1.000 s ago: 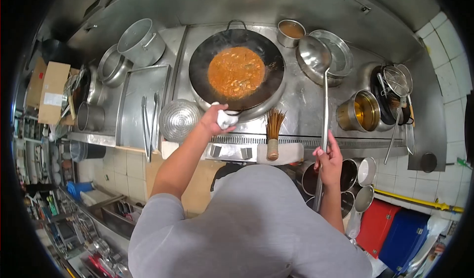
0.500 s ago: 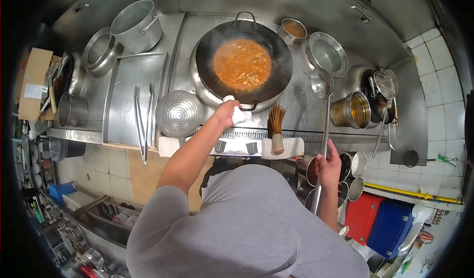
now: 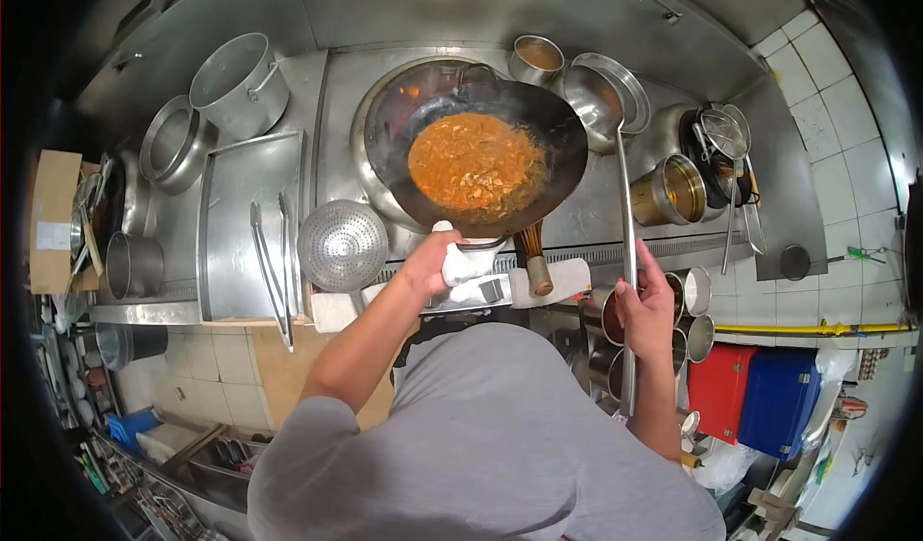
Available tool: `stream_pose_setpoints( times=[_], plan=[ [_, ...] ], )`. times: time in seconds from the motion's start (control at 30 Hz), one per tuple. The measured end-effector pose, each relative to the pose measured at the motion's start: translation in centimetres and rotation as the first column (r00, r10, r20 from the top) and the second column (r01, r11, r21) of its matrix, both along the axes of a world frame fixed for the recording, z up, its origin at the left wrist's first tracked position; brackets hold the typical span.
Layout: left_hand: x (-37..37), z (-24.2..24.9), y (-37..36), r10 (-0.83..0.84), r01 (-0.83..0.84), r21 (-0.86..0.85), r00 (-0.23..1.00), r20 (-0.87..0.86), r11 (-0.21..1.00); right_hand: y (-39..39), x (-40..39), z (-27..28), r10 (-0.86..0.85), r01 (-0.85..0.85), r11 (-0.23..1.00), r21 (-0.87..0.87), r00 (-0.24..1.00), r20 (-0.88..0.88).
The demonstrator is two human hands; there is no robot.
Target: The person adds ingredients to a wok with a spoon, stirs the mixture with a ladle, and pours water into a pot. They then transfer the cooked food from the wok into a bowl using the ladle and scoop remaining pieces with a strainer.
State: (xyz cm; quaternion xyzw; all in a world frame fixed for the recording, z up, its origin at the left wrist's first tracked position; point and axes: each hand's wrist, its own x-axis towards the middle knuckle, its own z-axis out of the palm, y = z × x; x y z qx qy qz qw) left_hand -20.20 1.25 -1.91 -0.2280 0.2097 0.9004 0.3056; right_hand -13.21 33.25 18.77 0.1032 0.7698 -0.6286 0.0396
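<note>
Gripping the wok (image 3: pixel 567 161) through a white cloth (image 3: pixel 467 265), presumably against heat, the left hand (image 3: pixel 430 264) holds it off-centre over the burner (image 3: pixel 365 171), reddish stew (image 3: pixel 473 164) inside. The right hand (image 3: pixel 647 308) grasps a ladle (image 3: pixel 628 204), whose long handle gives reach toward the bench's (image 3: pixel 338 94) far edge.

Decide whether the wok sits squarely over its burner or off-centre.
Off-centre: the wok lies to the right, exposing the left of the burner and orange flame; the left hand holds white cloth at its near edge.
</note>
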Motion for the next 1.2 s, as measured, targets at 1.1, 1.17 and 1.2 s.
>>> stream_pose_setpoints(
  times=[1.1, 1.17, 1.2],
  plan=[
    [10.6, 0.0, -7.0, 0.148, -0.124, -0.393, 0.988, 0.032, 0.911, -9.8, -4.2, -7.7, 0.588, 0.319, 0.27, -0.908, 0.692, 0.418],
    [10.8, -0.4, -7.6, 0.127, -0.11, -0.458, 0.992, 0.005, 0.882, -9.9, -3.6, -7.8, 0.553, 0.324, 0.303, -0.896, 0.706, 0.443],
    [10.9, -0.6, -8.0, 0.116, -0.095, -0.453, 0.993, 0.019, 0.886, -10.1, -3.3, -7.8, 0.532, 0.315, 0.336, -0.888, 0.715, 0.454]
  ],
)
